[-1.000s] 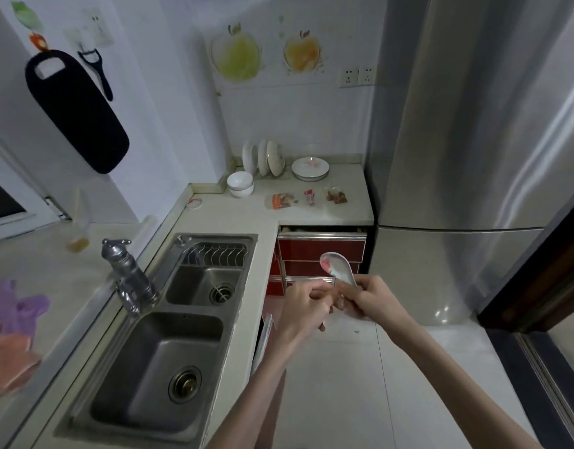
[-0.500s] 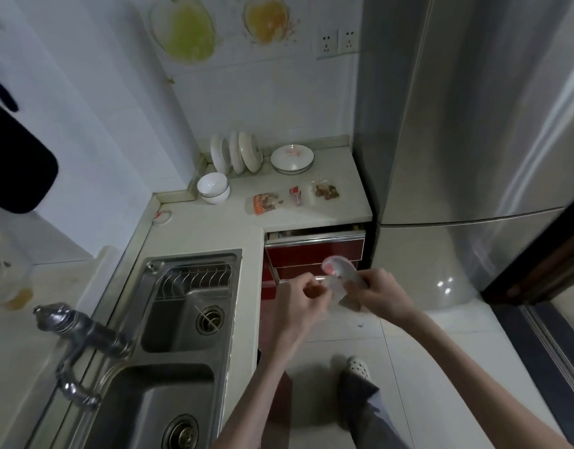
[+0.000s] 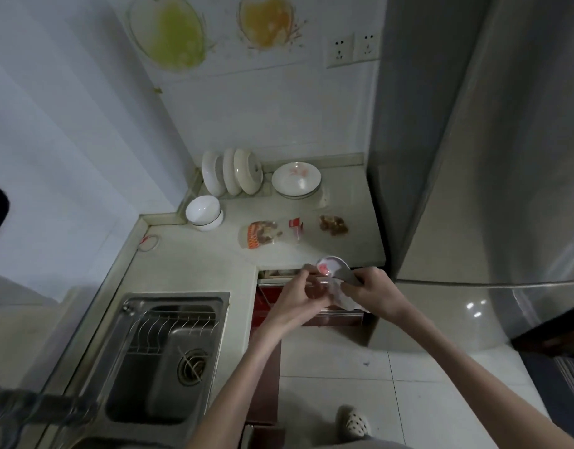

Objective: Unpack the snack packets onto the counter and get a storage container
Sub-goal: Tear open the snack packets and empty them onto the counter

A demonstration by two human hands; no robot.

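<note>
Both hands meet in front of the counter edge, working on one thin white plastic bag with a pink-red print (image 3: 331, 270). The right hand (image 3: 371, 291) has its fingers curled round the crumpled lower part of the bag; the left hand (image 3: 300, 298) is curled at the bag's left side, thumb and forefinger pinched near its mouth. Whether a packet is already between the left fingers cannot be told. The bag's open end points up and away, toward the pale stone counter (image 3: 195, 254), and overlaps the counter's front edge above a partly open red drawer (image 3: 289, 277). Three items already lie on the counter beyond the hands: an orange-and-clear snack packet (image 3: 262, 234), a small red-and-white packet (image 3: 296, 225) and a clear packet of brown pieces (image 3: 333, 225), set in a row running left to right. The free counter lies directly ahead of the grip, so the next placement probably calls for a short forward reach; the left hand is nearer the packet row. No storage container is identifiable. A stack of white bowls (image 3: 204, 212) and a steel sink (image 3: 169, 348) lie to the left.
</note>
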